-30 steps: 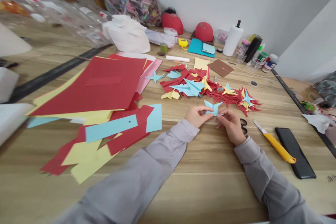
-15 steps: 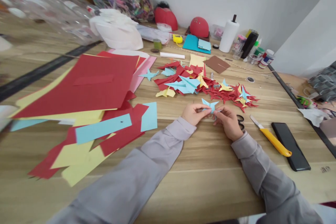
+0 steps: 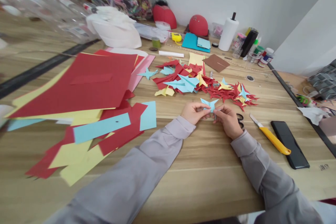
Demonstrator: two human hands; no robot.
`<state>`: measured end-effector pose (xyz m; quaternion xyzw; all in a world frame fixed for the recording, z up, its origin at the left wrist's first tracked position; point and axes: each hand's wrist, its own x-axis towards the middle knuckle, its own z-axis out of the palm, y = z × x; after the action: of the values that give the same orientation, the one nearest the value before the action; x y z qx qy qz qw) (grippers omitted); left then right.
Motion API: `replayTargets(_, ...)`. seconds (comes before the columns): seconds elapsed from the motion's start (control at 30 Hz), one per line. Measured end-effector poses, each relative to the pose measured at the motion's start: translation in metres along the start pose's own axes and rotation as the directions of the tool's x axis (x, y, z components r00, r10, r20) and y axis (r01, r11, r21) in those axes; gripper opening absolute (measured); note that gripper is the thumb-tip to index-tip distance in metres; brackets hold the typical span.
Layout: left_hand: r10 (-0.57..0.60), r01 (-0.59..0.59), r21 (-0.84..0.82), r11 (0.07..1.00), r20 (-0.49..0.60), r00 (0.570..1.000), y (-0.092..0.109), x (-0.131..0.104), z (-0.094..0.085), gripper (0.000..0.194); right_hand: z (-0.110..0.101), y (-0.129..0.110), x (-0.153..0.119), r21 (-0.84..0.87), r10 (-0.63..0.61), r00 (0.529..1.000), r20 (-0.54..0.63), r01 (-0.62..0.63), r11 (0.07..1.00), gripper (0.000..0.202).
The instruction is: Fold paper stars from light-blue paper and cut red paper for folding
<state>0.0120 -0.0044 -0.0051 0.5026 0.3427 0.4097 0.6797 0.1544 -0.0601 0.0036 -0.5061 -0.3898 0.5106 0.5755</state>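
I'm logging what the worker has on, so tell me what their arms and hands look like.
Both arms are covered by long, loose sleeves of a plain light grey fabric, the left sleeve and the right sleeve, each ending in a plain cuff at the wrist. No markings or logos show on them. The left hand and right hand are bare: no gloves, and no rings or watch can be seen.

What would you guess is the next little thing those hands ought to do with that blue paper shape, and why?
Probably press one more crease. Both the left hand and the right hand pinch the light blue folded piece just above the wooden table. Its points already resemble the finished shapes in the pile behind, so likely little is left before it joins them.
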Motion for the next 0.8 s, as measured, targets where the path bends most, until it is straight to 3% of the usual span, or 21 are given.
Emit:
replayTargets(0.43,0.003,-0.003,0.037,0.999,-0.003,1.0,0.0014,0.0007,0.0003,0.015,0.0009,0.0021,0.0002,-0.059,-0.024,0.999,-0.021,0.023,0.998,0.032)
replayTargets(0.8,-0.017,0.018,-0.003,1.0,0.085,0.996,0.0032,0.0014,-0.0027,0.039,-0.0005,0.0041,0.0019,-0.095,-0.051,0.998,-0.035,0.047,0.994,0.035)
